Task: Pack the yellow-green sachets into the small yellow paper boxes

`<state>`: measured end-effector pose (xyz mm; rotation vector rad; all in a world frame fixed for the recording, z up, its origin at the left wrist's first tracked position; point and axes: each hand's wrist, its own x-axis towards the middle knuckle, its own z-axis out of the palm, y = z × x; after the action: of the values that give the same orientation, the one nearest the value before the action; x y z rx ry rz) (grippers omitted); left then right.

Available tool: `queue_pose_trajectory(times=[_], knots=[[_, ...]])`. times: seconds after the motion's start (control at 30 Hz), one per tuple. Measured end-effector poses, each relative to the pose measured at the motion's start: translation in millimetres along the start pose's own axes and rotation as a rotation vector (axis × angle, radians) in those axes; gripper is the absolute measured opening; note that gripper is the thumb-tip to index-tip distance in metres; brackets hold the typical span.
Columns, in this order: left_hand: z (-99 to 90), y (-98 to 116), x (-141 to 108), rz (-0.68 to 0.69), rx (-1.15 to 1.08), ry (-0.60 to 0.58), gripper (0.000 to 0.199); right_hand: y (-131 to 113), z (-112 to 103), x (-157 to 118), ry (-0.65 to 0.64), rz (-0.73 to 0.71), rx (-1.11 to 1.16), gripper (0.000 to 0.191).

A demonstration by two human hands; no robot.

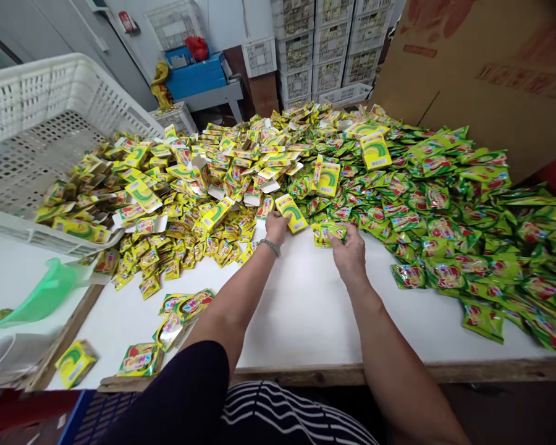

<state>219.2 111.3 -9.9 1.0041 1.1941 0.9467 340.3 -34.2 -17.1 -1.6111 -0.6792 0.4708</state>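
Observation:
My left hand, a dark bracelet at its wrist, has its fingers closed on a small yellow box with a green curved print. A green candy packet is gripped in my right hand, held low over the white tabletop. Beyond my left hand lies a heap of yellow boxes, some with flaps up, and small yellow sachets. To the right spreads a large pile of green packets. Two more yellow boxes rest on the heap between them.
A white plastic crate leans at the left, next to a green scoop and a clear mug. Near the front edge lie several flat packets and one yellow box. A cardboard sheet stands behind the right pile.

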Motion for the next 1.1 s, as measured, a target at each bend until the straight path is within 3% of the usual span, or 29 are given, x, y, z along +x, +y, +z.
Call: queue_pose_trajectory(times=[0.1, 0.2, 0.37, 0.5, 0.67, 0.83, 0.9, 1.0, 1.1], knots=[[-17.5, 3.8, -21.3, -0.081, -0.020, -0.119, 0.032, 2.8, -3.3, 3.7, 0.071, 0.000, -0.042, 0.040], [-38.7, 0.9, -50.6, -0.166, -0.027, -0.277, 0.046, 0.4, 0.7, -1.8, -0.088, -0.031, 0.030, 0.040], [-58.7, -14.2, -93.8, -0.126, 0.065, -0.250, 0.047, -7.4, 18.4, -25.1, -0.317, -0.037, 0.099, 0.044], [-70.0, -20.5, -115.6, -0.051, 0.115, -0.372, 0.060, -8.4, 27.7, -35.4, -0.401, -0.030, 0.147, 0.044], [-86.0, -18.5, -126.2, -0.063, 0.143, -0.424, 0.053, -8.9, 22.9, -28.7, -0.342, -0.083, 0.230, 0.044], [-92.2, -18.9, -126.9, -0.022, 0.116, -0.401, 0.048, -9.4, 13.3, -23.0, -0.621, -0.042, 0.178, 0.038], [-91.8, -20.2, -126.9, -0.046, 0.111, -0.423, 0.047, -8.7, 12.2, -23.7, -0.667, -0.055, 0.115, 0.035], [-89.5, -21.9, -127.4, -0.084, 0.096, -0.452, 0.047, -8.1, 14.6, -27.9, -0.649, -0.145, 0.022, 0.028], [-87.3, -21.2, -127.3, -0.126, 0.035, -0.422, 0.050, -8.3, 19.8, -33.1, -0.549, -0.179, -0.019, 0.028]])
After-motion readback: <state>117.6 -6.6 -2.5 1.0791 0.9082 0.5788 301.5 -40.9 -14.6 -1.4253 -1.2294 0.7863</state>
